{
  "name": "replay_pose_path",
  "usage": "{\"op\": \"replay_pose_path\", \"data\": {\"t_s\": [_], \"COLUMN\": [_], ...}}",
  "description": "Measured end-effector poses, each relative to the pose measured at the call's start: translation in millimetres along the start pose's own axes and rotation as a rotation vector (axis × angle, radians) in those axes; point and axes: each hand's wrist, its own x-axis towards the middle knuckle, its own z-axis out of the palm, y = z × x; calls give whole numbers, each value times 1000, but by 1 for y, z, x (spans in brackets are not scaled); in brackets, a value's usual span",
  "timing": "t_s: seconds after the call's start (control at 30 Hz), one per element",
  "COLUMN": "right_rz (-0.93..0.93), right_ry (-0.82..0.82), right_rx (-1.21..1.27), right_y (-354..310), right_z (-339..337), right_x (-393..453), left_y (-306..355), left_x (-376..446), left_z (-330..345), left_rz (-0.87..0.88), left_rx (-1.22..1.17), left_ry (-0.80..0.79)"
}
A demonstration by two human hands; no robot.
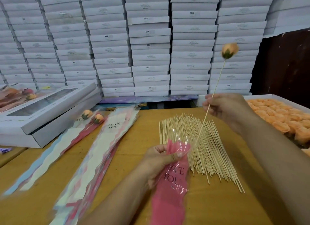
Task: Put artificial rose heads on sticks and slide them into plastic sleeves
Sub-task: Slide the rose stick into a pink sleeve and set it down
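Note:
My right hand (223,107) pinches a thin wooden stick (216,85) that carries an orange rose head (229,50) at its raised top end. The stick's bare lower tip reaches down to the open mouth of a pink plastic sleeve (172,183) printed "LOVE YOU". My left hand (159,161) grips that sleeve near its clear top, thumb across the front. A loose pile of bare sticks (199,147) lies on the yellow table (130,151) just behind the sleeve.
A tray of orange rose heads (281,119) sits at the right. Stacked empty sleeves (100,151) lie left of centre, with two sleeved roses (93,116) beside them. White window boxes (42,110) stand at the left; stacked white cartons (151,40) fill the background.

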Motion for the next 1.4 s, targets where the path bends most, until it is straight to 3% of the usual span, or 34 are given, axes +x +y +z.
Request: {"op": "replay_pose_path", "data": {"t_s": [0.3, 1.03, 1.4], "right_rz": [-143, 66, 101], "right_ry": [73, -246, -247], "right_rx": [-59, -184, -236], "right_y": [-23, 40, 57], "right_z": [7, 21, 27], "right_x": [16, -15, -21], "left_y": [1, -2, -1], "left_x": [-1, 3, -1], "left_z": [-1, 0, 1], "left_rz": [3, 31, 29], "left_rx": [-17, 25, 30], "left_ry": [-11, -5, -85]}}
